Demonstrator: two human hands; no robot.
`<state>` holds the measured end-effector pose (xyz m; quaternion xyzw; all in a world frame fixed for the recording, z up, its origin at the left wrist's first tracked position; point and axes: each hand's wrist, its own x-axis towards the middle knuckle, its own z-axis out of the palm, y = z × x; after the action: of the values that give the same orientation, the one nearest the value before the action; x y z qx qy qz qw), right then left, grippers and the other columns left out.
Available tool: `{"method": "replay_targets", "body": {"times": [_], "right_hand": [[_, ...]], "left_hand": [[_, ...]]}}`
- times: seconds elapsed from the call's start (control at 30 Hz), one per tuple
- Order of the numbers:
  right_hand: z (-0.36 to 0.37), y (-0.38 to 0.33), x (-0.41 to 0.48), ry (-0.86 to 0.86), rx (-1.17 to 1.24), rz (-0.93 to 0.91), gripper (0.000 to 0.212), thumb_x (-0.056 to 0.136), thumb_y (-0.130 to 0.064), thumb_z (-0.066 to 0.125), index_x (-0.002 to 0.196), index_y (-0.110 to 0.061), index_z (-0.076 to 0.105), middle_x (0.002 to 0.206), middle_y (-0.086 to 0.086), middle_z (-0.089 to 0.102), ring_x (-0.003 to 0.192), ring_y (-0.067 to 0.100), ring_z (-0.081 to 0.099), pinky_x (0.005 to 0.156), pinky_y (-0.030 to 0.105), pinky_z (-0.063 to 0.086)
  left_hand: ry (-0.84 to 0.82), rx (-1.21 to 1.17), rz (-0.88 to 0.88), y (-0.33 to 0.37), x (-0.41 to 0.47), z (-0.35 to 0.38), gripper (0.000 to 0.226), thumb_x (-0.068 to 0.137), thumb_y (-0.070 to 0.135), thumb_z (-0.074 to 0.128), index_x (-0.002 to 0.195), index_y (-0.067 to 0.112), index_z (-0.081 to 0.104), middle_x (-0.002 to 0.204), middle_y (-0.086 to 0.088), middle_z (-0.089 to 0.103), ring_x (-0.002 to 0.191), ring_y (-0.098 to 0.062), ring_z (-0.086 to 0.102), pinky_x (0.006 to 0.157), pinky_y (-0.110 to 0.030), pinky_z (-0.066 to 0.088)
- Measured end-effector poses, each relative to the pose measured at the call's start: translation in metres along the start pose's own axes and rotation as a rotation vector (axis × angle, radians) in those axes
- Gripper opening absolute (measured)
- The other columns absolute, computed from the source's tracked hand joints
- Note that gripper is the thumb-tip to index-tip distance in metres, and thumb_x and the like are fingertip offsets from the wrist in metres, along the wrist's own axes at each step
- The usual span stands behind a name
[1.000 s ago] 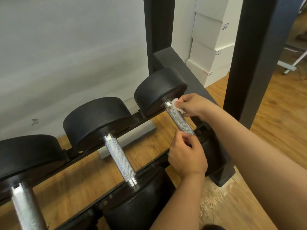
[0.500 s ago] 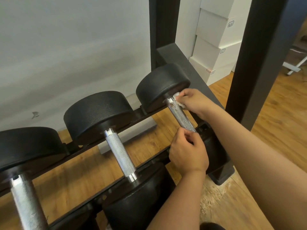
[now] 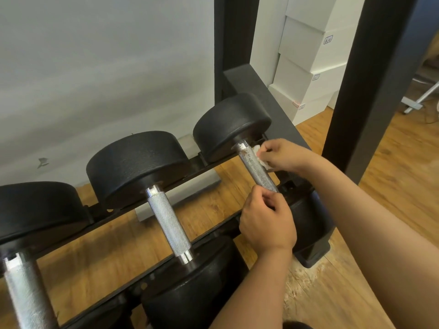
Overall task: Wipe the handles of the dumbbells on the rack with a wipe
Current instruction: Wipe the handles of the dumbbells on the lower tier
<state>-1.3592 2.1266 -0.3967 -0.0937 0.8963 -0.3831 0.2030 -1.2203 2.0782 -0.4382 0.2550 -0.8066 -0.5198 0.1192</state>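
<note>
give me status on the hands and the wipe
Right hand pinches wipe against far end of rightmost handle. Left hand grips its near end. Nothing blocking.

Gym weight corner: black dumbbells (image 3: 137, 162) on a rack (image 3: 209, 232), wooden floor (image 3: 392, 174)

Wall (image 3: 95, 67): plain, pale grey, evenly lit, with one small dark mark (image 3: 42, 161) low at left. Floor (image 3: 392, 181): brown wood planks, with a worn pale patch (image 3: 316, 281) at lower right. Rear post (image 3: 235, 43): black, upright, at the wall. Near post (image 3: 370, 79): black, upright, at right. White boxes (image 3: 306, 67) are stacked between the posts, each bearing a small label. A grey bar (image 3: 190, 188) lies on the floor by the wall. A white frame leg (image 3: 422, 96) shows at far right.
</note>
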Motion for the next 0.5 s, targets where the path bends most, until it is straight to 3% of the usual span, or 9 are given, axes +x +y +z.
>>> {"method": "replay_targets", "body": {"times": [0.07,0.17,0.3,0.37,0.5], "right_hand": [[-0.001,-0.001,0.001,0.096,0.033,-0.057,0.013,0.095,-0.016,0.056,0.088,-0.008,0.063,0.079,0.001,0.059,0.070,0.008,0.054,0.062,0.016,0.044],[0.011,-0.004,0.005,0.203,0.267,-0.097,0.016,0.097,-0.021,0.055,0.086,-0.011,0.060,0.080,0.002,0.059,0.072,0.007,0.055,0.069,0.019,0.048],[0.006,0.001,0.004,-0.005,0.140,0.037,0.017,0.101,-0.017,0.048,0.099,-0.003,0.058,0.084,0.004,0.059,0.073,0.010,0.058,0.054,0.011,0.048],[0.000,0.006,0.002,-0.023,0.049,0.017,0.018,0.098,-0.013,0.051,0.099,0.002,0.061,0.083,0.007,0.059,0.072,0.012,0.056,0.057,0.015,0.048],[0.009,0.001,0.004,0.205,0.169,-0.116,0.017,0.094,-0.016,0.057,0.096,-0.001,0.064,0.079,0.004,0.058,0.069,0.008,0.053,0.062,0.015,0.045]], "left_hand": [[-0.003,0.002,-0.005,0.001,0.001,0.001,0.017,0.094,0.032,0.049,0.078,0.028,0.052,0.073,0.010,0.058,0.067,-0.007,0.053,0.057,-0.025,0.040],[-0.013,0.007,-0.015,0.002,-0.001,0.000,0.016,0.094,0.033,0.049,0.079,0.028,0.051,0.072,0.011,0.057,0.067,-0.007,0.053,0.056,-0.023,0.035],[-0.020,0.005,-0.015,0.002,0.000,-0.001,0.016,0.094,0.032,0.049,0.078,0.029,0.050,0.073,0.011,0.057,0.066,-0.006,0.052,0.055,-0.022,0.032],[-0.022,0.007,-0.015,0.002,0.000,-0.001,0.016,0.094,0.032,0.049,0.078,0.029,0.050,0.073,0.011,0.057,0.065,-0.006,0.051,0.055,-0.022,0.032],[-0.011,0.009,-0.023,0.003,0.000,-0.001,0.016,0.093,0.031,0.049,0.078,0.028,0.051,0.073,0.010,0.057,0.064,-0.005,0.050,0.055,-0.022,0.032]]}}
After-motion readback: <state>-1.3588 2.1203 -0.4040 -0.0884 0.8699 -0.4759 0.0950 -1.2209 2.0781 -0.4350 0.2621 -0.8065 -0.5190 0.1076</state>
